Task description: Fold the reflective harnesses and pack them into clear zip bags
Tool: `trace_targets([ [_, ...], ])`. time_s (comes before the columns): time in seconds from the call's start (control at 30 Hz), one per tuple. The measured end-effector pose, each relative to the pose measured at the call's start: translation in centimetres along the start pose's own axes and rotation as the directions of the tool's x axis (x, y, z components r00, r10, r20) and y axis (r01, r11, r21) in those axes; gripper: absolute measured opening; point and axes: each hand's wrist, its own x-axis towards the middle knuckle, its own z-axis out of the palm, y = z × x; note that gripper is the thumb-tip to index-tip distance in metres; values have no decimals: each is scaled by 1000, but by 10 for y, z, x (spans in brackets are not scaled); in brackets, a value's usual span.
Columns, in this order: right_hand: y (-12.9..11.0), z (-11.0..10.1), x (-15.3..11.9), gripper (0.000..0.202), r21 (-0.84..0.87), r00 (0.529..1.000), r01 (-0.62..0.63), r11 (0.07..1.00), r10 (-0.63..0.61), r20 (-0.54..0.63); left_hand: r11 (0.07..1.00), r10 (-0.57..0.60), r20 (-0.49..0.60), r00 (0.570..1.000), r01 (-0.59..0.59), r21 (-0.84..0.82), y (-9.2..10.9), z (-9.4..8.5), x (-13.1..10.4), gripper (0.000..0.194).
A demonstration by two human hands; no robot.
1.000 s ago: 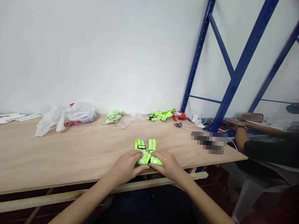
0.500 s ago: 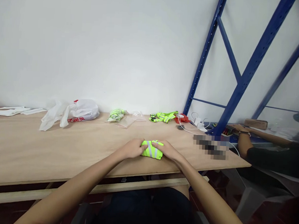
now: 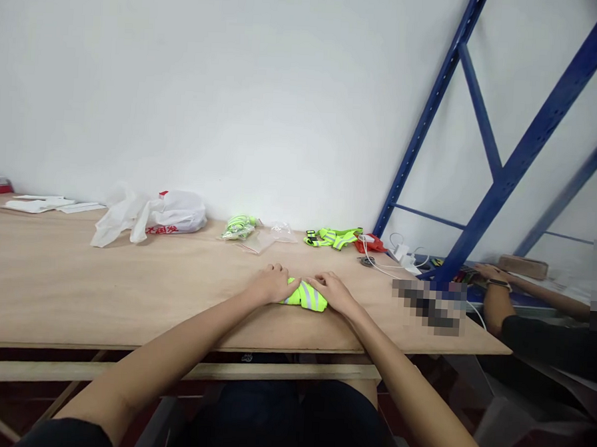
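A folded neon-yellow bundle with grey reflective stripes (image 3: 305, 296) lies on the wooden table (image 3: 184, 297) near its front edge. My left hand (image 3: 275, 284) rests on the bundle's left end, its thumb on top. From the right, my right hand (image 3: 333, 292) grips the upper right part, with its thumb over the cloth. The thumbs are close together above the bundle, and its underside is hidden.
Along the wall are a white plastic bag (image 3: 179, 212), a bagged green item (image 3: 240, 227), clear bags (image 3: 282, 233), another neon strap bundle (image 3: 334, 237) and a red item (image 3: 370, 243). A blue rack (image 3: 501, 174) and a person's arm (image 3: 497, 307) are at right.
The view has shifted a little. The bundle looks narrower and flatter from front to back. My left fingers have moved up and now lie on the table side behind it.
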Motion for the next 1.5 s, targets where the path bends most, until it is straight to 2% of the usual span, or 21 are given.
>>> trace_targets([
  [0.17,-2,3,-5,42,-12,1000,13,1000,-13,5,996,34,-39,999,-37,-81,2,6,-2,47],
  [0.3,-10,3,-9,35,19,999,14,1000,-13,-40,989,32,-72,997,-42,-142,4,9,-6,40],
  [0.43,-23,3,-19,34,59,997,64,996,-63,-33,980,34,-100,994,-53,-194,6,12,-7,33],
  [0.5,-29,3,-25,44,29,993,121,992,-121,-15,973,40,-119,992,-66,-223,7,13,-6,29],
  [0.6,-36,3,-31,72,-103,967,253,962,-252,30,956,64,-166,984,-108,-273,7,14,-4,24],
  [0.67,-38,3,-31,77,-160,949,315,936,-311,46,941,86,-204,975,-147,-305,6,14,-3,21],
  [0.73,-39,4,-31,75,-162,941,338,927,-337,34,925,103,-234,967,-179,-335,5,13,-1,19],
  [0.83,-40,4,-29,69,-137,944,328,935,-329,19,897,118,-247,962,-210,-390,1,8,0,22],
  [0.97,-43,5,-31,64,-134,967,256,957,-255,27,842,155,-228,961,-250,-479,-8,0,-2,24],
  [1.1,-45,4,-32,62,-112,973,231,966,-231,18,807,172,-213,962,-262,-529,-15,-6,-7,36],
  [1.23,-44,4,-31,61,-102,971,240,965,-239,19,827,201,-198,959,-274,-490,-22,-15,-4,34],
  [1.3,-44,4,-31,60,-104,971,240,965,-240,16,861,207,-199,958,-275,-428,-31,-23,3,31],
  [1.4,-43,5,-31,62,-110,972,234,966,-234,7,933,197,-182,963,-241,-267,-58,-37,16,26],
  [1.5,-43,5,-31,62,-122,975,219,968,-220,9,985,146,-132,980,-156,-73,-93,-45,25,19],
])
